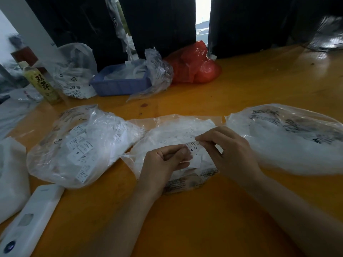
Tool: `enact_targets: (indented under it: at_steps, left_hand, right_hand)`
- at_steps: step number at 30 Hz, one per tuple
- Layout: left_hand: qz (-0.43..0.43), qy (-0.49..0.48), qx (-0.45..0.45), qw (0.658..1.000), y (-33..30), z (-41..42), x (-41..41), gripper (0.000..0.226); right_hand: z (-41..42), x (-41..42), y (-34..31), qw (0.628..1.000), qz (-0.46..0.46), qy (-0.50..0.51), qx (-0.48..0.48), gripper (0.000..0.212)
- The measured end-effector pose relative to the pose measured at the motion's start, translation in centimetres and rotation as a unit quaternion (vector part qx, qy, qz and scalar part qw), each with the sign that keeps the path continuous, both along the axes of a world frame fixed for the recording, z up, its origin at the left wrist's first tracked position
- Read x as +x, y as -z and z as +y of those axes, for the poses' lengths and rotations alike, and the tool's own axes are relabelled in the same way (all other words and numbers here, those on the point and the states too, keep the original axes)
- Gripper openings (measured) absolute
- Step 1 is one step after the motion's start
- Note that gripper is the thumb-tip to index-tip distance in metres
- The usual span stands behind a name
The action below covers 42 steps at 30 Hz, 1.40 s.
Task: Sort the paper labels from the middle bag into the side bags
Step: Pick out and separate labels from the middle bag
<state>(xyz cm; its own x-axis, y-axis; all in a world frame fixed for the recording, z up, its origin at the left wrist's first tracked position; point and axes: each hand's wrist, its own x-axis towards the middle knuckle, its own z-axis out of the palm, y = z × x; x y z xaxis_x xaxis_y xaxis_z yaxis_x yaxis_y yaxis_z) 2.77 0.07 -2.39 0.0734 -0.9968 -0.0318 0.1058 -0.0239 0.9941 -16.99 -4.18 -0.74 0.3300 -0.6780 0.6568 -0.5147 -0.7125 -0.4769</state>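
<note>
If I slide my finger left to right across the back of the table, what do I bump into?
Bottle → clear bag → blue basket → red bag.

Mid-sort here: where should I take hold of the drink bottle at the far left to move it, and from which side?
Grip the bottle around its mid body, coming from the front right. It stands upright and slim, with a clear bag close behind it on the right and clutter on its left, while the table in front is bare.
</note>
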Motion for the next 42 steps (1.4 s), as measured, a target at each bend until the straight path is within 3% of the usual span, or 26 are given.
enact_targets:
  at_steps: [9,14,20,26,42]
  left_hand:
    - [-0.043,0.014,-0.012,0.999,-0.07,0.14,0.12,0.028]
    - [-0.132,0.012,-0.034,0.991,0.16,0.14,0.25,0.029]
    - [-0.124,-0.016,-0.048,0.991,0.2,-0.09,0.38,0.03]
    - [-0.102,-0.031,-0.05,0.993,0.56,-0.31,0.31,0.016]
    - [-0.095,0.009,-0.03,0.995,0.78,-0.35,0.45,0.023]
  right_hand:
    - [-0.61,-0.52,0.04,0.999,0.035,-0.02,0.007,0.012]
    - [-0.36,-0.28,0.26,0.999,0.031,-0.02,0.019,0.014]
    - [-0.46,-0.38,-0.12,0.999,0.05,-0.002,-0.019,0.012]
    - [-0.42,-0.33,0.2,0.998,0.027,-0.009,0.05,0.013]
    - [-0.36,-0.05,0.48,0.994,-0.032,0.006,0.107,0.013]
